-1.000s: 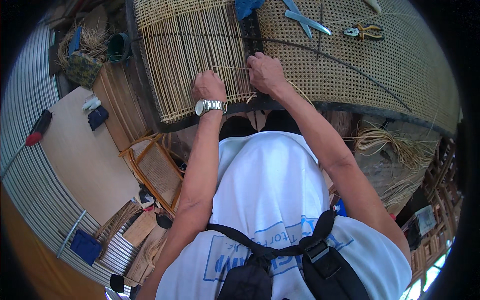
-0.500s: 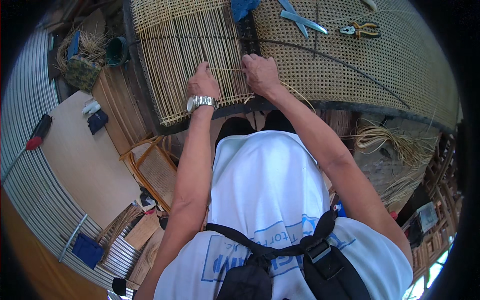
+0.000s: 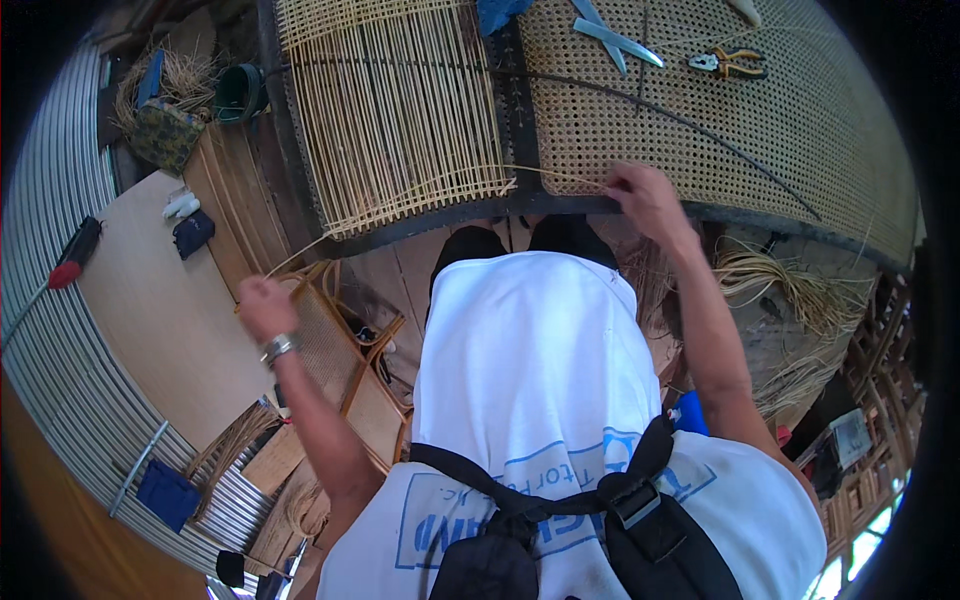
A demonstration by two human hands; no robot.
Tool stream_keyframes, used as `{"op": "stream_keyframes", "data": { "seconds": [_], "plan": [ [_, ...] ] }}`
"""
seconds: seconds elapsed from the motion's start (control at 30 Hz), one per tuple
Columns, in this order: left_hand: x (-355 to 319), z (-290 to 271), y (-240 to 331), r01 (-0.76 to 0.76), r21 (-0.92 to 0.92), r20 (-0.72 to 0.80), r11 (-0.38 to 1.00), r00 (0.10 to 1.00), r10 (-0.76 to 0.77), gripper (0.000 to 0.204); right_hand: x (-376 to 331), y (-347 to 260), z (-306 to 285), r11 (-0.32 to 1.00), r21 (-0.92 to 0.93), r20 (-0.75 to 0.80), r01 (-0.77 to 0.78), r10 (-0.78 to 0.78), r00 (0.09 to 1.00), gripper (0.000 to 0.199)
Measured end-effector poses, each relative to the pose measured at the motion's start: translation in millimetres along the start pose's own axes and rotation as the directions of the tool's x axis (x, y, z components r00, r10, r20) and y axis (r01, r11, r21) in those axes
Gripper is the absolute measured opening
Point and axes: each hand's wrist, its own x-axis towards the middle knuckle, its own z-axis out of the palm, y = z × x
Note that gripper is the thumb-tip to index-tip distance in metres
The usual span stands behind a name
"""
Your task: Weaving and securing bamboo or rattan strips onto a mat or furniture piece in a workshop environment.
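Observation:
A wide woven cane panel [image 3: 800, 120] lies before me, with a part-woven section of loose vertical strands [image 3: 400, 110] on its left. My left hand [image 3: 262, 305] is far out to the lower left, pinching a thin cane strand [image 3: 300, 255] that runs up through the weave. At the panel's near edge my right hand [image 3: 645, 195] presses on the other end of that strand [image 3: 555, 177]. The two hands are far apart.
Scissors [image 3: 615, 35] and orange-handled pliers [image 3: 730, 62] lie on the panel's far side. A long dark rod [image 3: 690, 125] crosses the panel. Cane bundles [image 3: 790, 290] hang at right. A small wooden frame [image 3: 335, 345], a board [image 3: 160, 300] and a green cup [image 3: 238, 92] are at left.
My left hand has drawn away from the panel's near edge, down and to the left, pulling the strand out. My right hand has stayed at the edge.

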Motion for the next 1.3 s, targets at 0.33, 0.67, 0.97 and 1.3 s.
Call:
{"op": "stream_keyframes", "data": {
  "seconds": [0.33, 0.67, 0.97, 1.3],
  "plan": [
    [5, -132, 146, -0.454, -0.811, -0.077, 0.370, 0.709, 0.701, 0.007, 108, -117, 6, 0.885, 0.254, 0.069, 0.391, -0.420, 0.905, 0.061],
    [10, -105, 151, -0.257, -0.895, -0.050, 0.365, 0.870, 0.490, 0.013, 101, -167, 70, 0.642, 0.767, 0.443, -0.006, -0.522, 0.728, 0.048],
    [17, -38, 119, 0.060, -0.993, 0.016, -0.103, 0.925, 0.380, 0.022, 96, -168, 69, 0.592, 0.777, 0.203, 0.213, -0.556, 0.806, 0.021],
    [-36, 89, 149, 0.014, -0.926, 0.170, 0.377, 0.907, 0.386, 0.018, 93, -67, 47, 0.533, 0.845, 0.013, -0.042, 0.059, 0.998, 0.018]
  ]
}}
